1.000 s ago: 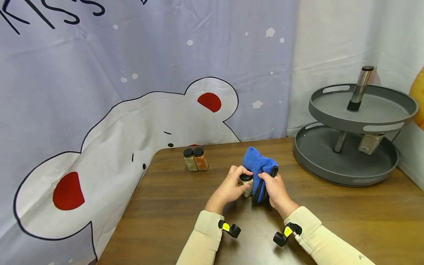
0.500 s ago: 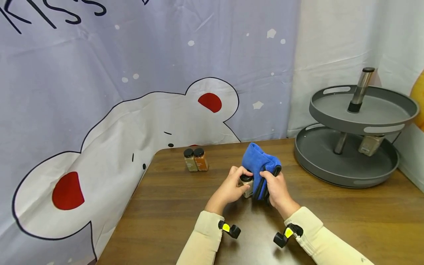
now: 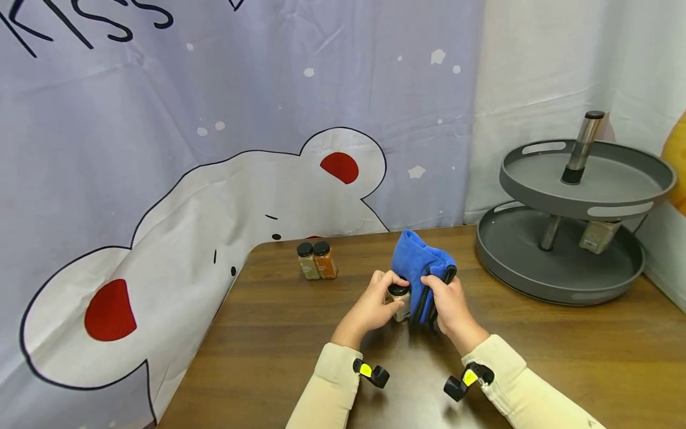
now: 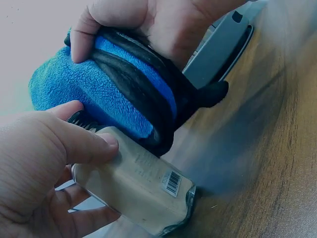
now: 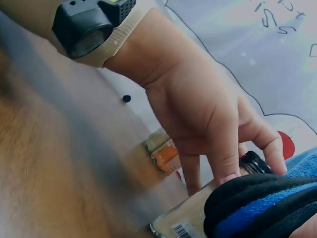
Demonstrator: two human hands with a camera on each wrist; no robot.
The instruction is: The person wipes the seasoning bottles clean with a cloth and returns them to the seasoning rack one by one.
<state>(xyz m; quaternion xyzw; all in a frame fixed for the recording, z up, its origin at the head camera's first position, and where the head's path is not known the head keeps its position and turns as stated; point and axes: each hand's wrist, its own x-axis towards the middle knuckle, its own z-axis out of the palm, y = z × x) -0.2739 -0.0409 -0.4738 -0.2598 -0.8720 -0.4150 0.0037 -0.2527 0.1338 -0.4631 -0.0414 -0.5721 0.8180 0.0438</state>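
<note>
My left hand point(image 3: 371, 305) grips a small clear spice jar point(image 4: 141, 181) with a black cap point(image 5: 255, 162). Pale powder fills the jar, and a barcode label shows near its base in the left wrist view. Thumb and fingers are around its upper part. My right hand point(image 3: 452, 310) holds a folded blue cloth point(image 3: 412, 259) with black edging, its thumb pressing on the folds. The cloth lies against the jar's right side and covers part of it. In the left wrist view the jar is tilted, close over the wooden table point(image 4: 277, 183).
Two black-capped spice jars, one greenish point(image 3: 308, 265) and one orange point(image 3: 325, 265), stand side by side at the table's back left. A grey two-tier round tray point(image 3: 536, 268) stands at the right, with another pale jar point(image 3: 598, 236) on its lower tier. A patterned curtain point(image 3: 257, 89) hangs behind.
The cloth in my right hand has shifted slightly up and to the right against the jar over the second. My left hand keeps its grip on the jar, nearly still.
</note>
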